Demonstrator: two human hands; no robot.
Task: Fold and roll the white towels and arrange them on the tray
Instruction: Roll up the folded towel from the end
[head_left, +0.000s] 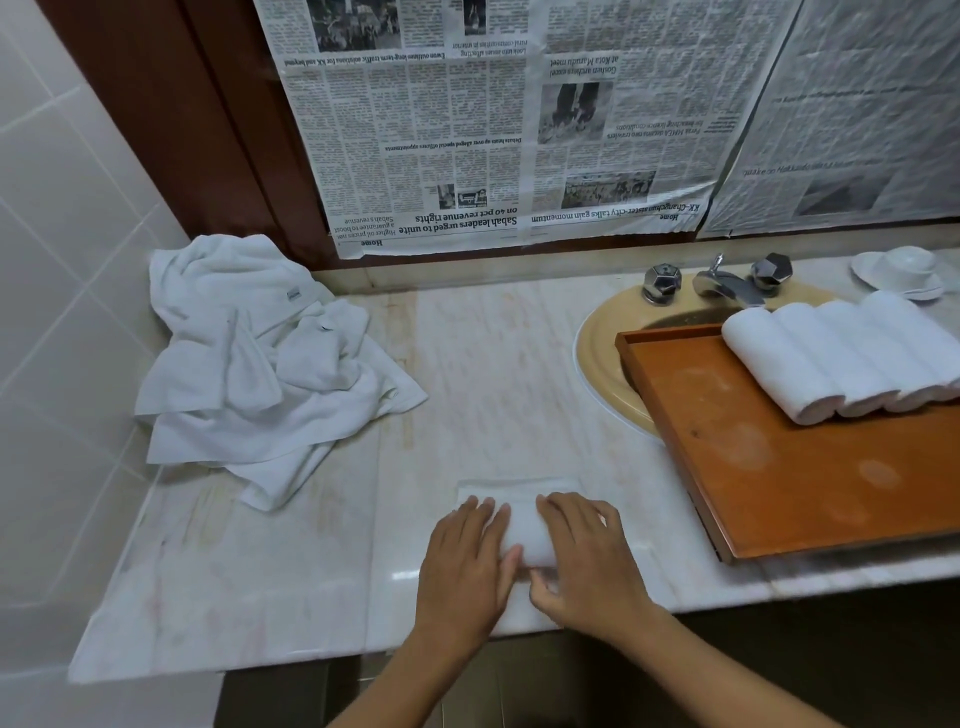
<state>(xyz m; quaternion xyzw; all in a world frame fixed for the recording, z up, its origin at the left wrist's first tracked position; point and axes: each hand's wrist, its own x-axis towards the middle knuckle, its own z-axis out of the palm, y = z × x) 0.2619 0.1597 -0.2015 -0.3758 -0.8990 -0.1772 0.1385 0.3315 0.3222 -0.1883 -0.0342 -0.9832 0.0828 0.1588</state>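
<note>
White terry cloth is sitting dead centre of the action: a white towel (522, 527), partly rolled, is lying on the marble countertop (493, 374) at the 6 o'clock edge, close to the person. Its flat, unrolled end is stretching away toward 12 o'clock. Both bare hands are resting on the roll. The left hand (467, 564) is pressing down on the roll's left end, its fingers laid out straight and close together and its thumb touching the cloth. The right hand (589, 564) is covering the roll's right end. Its fingers are draping over the top while the thumb is tucking in against the near side, so the roll is sitting between thumb and fingers. Out at 3 o'clock, a wooden tray (779, 478) is lying across the yellowish sink basin (602, 358). Four rolled towels (841, 358) are lined up side by side on its far end, touching one another. Beyond them, at 2 o'clock, a chrome faucet (724, 283) is standing behind the basin, with a white cup and saucer (904, 270) just to its right. Over at 9 to 10 o'clock, a loose pile of towels (260, 364) is slumping against the tiled wall (62, 234). At 12 o'clock, sheets of newspaper (493, 130) are hanging upside down behind the counter.
</note>
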